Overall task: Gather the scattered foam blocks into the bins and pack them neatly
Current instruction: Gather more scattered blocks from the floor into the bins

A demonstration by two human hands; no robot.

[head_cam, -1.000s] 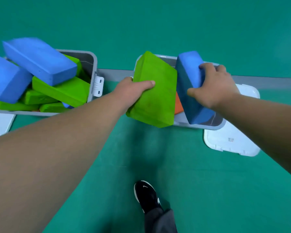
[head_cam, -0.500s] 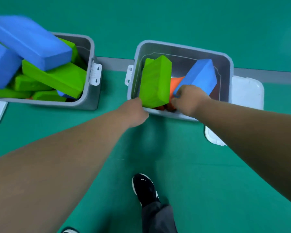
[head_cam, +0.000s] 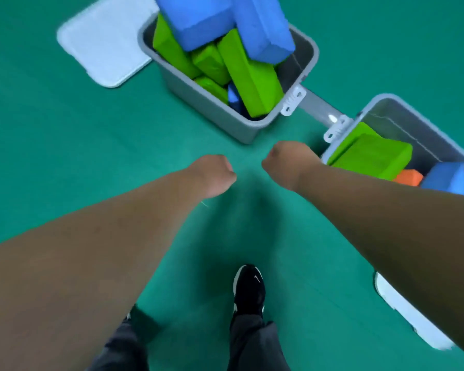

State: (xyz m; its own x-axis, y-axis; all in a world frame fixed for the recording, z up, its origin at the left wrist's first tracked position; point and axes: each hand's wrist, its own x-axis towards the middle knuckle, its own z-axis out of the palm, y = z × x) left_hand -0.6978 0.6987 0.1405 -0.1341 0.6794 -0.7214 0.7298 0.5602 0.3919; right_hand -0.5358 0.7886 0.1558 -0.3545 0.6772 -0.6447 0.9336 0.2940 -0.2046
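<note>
Two grey bins stand on the green floor. The left bin (head_cam: 212,108) is heaped with several green blocks (head_cam: 249,76) and blue blocks (head_cam: 206,20) that stick out above its rim. The right bin (head_cam: 423,129) holds a green block (head_cam: 373,153), an orange block (head_cam: 409,177) and a blue block (head_cam: 447,178). My left hand (head_cam: 212,174) and my right hand (head_cam: 287,164) hang over the bare floor in front of the bins. Both have their fingers curled in and hold nothing. My right hand is just left of the right bin's near corner.
A white lid (head_cam: 105,41) lies on the floor left of the left bin. Another white lid (head_cam: 413,317) shows under my right forearm. A grey strip (head_cam: 319,105) runs between the bins. My black shoe (head_cam: 248,290) stands on the floor below my hands.
Both hands let go of the green and blue blocks, which now lie in the right bin, and pulled back over the floor. The view swung left and tilted.
</note>
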